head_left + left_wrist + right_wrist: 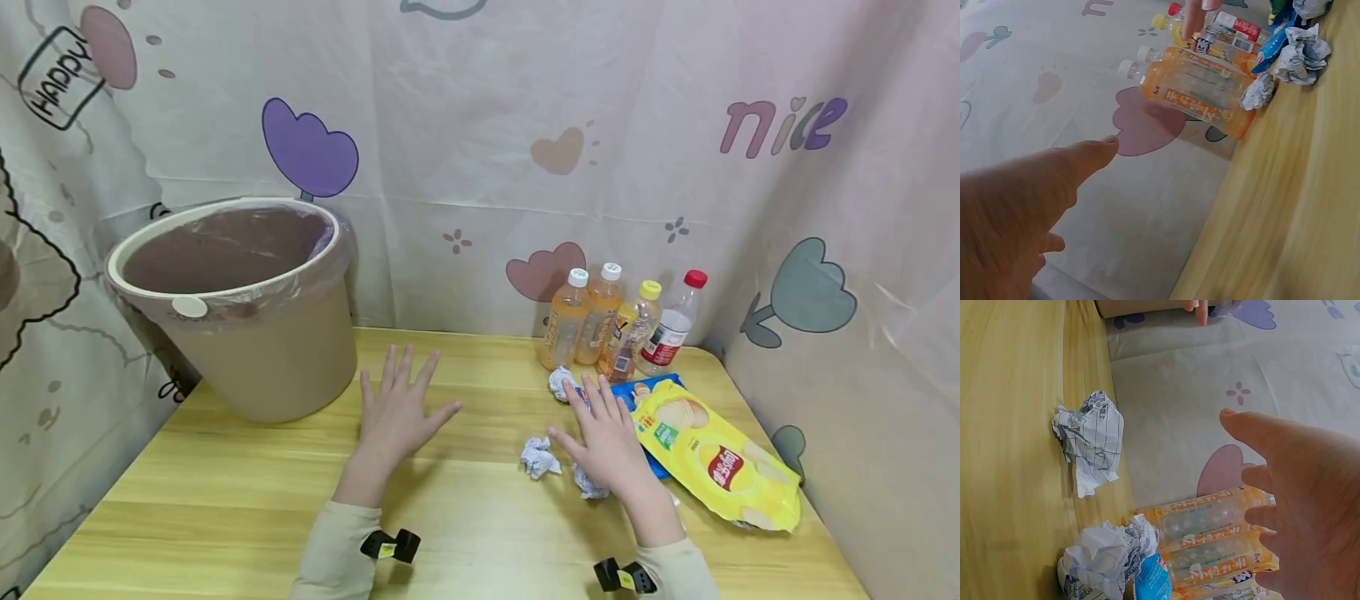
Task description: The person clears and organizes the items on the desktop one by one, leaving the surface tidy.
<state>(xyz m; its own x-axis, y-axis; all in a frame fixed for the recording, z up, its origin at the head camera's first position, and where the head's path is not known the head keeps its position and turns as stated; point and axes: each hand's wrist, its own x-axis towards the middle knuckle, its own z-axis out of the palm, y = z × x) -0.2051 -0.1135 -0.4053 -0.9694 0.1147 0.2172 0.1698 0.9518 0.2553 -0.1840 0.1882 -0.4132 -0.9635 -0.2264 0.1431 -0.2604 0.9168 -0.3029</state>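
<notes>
My left hand [396, 412] is spread with straight fingers over the table, just right of the bin, holding nothing. The right hand [603, 437], fingers also straight and apart, hovers over crumpled paper and snack bags. One paper ball [539, 457] lies left of it, another [589, 482] below its palm, and a third [562, 384] beyond its fingertips. A yellow chip bag [720, 458] overlaps a blue bag [660, 465] to its right. Behind stand two orange-labelled bottles [566, 321], a yellow-capped bottle [632, 333] and a red-capped bottle [670, 325]. In the right wrist view, a paper ball [1092, 440] shows printed lines.
A large beige bin [277, 358] lined with a clear plastic bag stands at the back left of the wooden table [225, 500]. A patterned curtain [450, 108] hangs behind the table and along both sides.
</notes>
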